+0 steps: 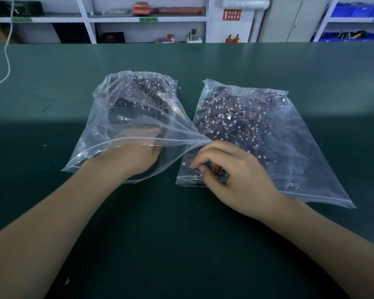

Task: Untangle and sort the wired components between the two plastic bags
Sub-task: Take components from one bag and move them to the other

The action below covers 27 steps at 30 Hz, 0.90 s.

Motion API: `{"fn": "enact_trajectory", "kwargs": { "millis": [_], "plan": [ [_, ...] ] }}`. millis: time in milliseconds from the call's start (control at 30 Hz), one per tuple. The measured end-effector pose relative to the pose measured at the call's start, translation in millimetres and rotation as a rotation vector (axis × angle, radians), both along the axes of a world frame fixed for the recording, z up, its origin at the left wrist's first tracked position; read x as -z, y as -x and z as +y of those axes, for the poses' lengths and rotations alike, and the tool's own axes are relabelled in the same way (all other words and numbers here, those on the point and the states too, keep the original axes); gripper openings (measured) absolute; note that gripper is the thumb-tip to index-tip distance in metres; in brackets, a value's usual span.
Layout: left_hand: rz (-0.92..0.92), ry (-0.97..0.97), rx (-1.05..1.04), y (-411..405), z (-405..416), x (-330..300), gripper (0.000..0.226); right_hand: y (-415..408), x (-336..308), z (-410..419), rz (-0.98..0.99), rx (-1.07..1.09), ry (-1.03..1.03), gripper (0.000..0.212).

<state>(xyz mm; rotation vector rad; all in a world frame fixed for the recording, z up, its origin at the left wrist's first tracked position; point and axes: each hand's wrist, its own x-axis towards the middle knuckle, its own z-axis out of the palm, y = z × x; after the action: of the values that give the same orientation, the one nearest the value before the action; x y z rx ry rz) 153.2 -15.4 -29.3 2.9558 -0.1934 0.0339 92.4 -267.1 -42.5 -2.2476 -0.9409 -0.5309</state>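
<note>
Two bare forearms enter from the bottom edge, with no sleeve showing on either. The left hand point(138, 152) and the right hand point(231, 173) are ungloved. Neither wrist carries a watch or band, and the fingers that show carry no rings. The nails showing on the right hand are short and unpainted.

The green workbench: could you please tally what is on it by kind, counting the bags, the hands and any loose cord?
Clear plastic zip bags of wired components: 2, left bag, right bag
Hands: 2, left hand inside the left bag, right hand at the right bag's mouth
White cord: 1
Total: 5
</note>
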Motion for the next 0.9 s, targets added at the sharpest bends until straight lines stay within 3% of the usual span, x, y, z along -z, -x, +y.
{"fn": "enact_trajectory", "kwargs": {
  "millis": [167, 567, 900],
  "plan": [
    [-0.291, -0.051, 0.081, 40.4, 4.9, 10.5, 0.022, -0.5, -0.2, -1.8, 0.02, 0.001, -0.001, 0.018],
    [-0.353, 0.064, 0.085, 65.4, 14.2, 2.8, 0.012, -4.5, 0.5, -5.2, 0.015, 0.001, -0.014, 0.018],
    [-0.623, 0.182, 0.131, 64.2, 12.3, 5.7, 0.007, -3.0, 4.6, -4.7, 0.056, -0.031, -0.032, 0.017]
  ]
}}
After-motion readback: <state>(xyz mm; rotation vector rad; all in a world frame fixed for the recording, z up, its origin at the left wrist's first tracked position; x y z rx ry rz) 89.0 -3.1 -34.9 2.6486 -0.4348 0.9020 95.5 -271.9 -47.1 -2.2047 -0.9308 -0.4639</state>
